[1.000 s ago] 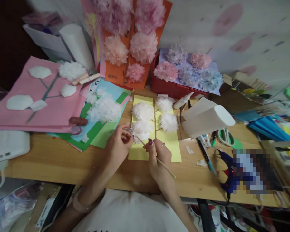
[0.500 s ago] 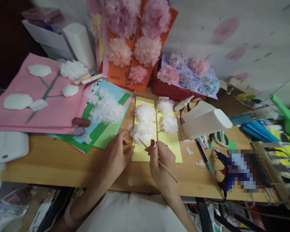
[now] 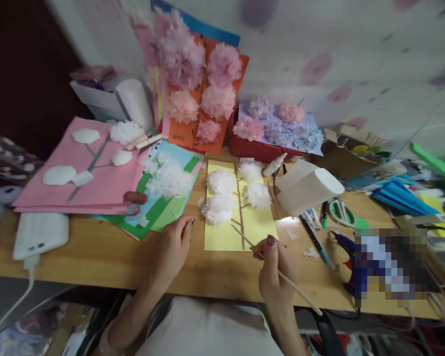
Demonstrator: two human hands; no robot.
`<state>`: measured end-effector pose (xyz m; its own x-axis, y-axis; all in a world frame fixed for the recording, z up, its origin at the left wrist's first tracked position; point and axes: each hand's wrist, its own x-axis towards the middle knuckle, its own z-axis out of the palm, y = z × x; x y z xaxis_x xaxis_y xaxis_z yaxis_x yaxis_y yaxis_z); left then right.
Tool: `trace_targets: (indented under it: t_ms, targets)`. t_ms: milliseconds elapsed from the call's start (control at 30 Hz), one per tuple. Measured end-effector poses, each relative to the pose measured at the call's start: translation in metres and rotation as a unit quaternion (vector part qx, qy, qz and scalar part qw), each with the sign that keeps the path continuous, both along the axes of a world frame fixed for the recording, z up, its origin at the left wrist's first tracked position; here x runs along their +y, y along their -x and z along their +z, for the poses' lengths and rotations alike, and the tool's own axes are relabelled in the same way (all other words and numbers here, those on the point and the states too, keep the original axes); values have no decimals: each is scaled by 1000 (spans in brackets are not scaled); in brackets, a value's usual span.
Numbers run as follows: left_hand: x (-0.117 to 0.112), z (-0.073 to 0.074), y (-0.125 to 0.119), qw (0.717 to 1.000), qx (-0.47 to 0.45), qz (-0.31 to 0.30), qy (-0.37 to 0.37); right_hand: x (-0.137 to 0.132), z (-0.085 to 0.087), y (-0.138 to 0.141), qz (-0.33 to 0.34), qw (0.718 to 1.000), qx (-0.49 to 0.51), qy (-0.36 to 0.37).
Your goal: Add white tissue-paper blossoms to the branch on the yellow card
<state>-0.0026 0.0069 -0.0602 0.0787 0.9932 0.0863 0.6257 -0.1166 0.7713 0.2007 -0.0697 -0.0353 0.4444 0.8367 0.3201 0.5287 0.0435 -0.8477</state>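
A yellow card lies flat on the table, with a brown branch drawn up its middle. Several white tissue-paper flowers sit on both sides of the branch. My right hand is closed around a thin wooden stick, held like a pen; its tip points at the lower part of the card, near the branch. My left hand rests on the table just left of the card, fingers curled in, with nothing seen in them. Loose white tissue pieces are heaped on coloured sheets beyond it.
To the left lie pink sheets and a white charger block. An orange card with pink flowers and a red basket stand behind. A white box-like holder, pens and a blue glue gun are at right.
My right hand has drawn the stick away from the lower left white flower, toward the right and nearer me. My left hand has pulled back slightly from the card. The view has shifted.
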Motion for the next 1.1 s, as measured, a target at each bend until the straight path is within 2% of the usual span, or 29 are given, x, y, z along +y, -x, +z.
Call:
trace_targets:
  t_ms: [167, 267, 367, 467, 533, 667, 800, 900, 1000, 1100]
  targets:
    - [-9, 5, 11, 999, 19, 37, 11, -18, -23, -22, -114, 983, 136, -39]
    - [-10, 11, 20, 996, 50, 68, -20, -22, -38, -33, -143, 942, 302, -34]
    - [1, 25, 28, 989, 103, 88, -59, -23, -47, -38, -131, 900, 414, -32]
    - [19, 37, 26, 983, 124, 101, -88, -22, -48, -40, -108, 887, 446, -52]
    - [31, 39, 20, 980, 130, 111, -100, -20, -46, -41, -101, 879, 462, -63]
    - [48, 31, 12, 979, 122, 134, -95, -19, -46, -42, -91, 872, 475, -73]
    - [50, 26, 18, 981, 63, 160, -91, -20, -48, -44, -87, 870, 478, -89]
    - [44, 27, 24, 983, -22, 157, -88, -21, -49, -45, -86, 870, 476, -98]
    - [34, 28, 23, 981, -142, 115, -61, -21, -50, -46, -85, 870, 474, -104]
    - [19, 30, 13, 964, -260, 48, -11, -21, -48, -45, -72, 872, 472, -108]
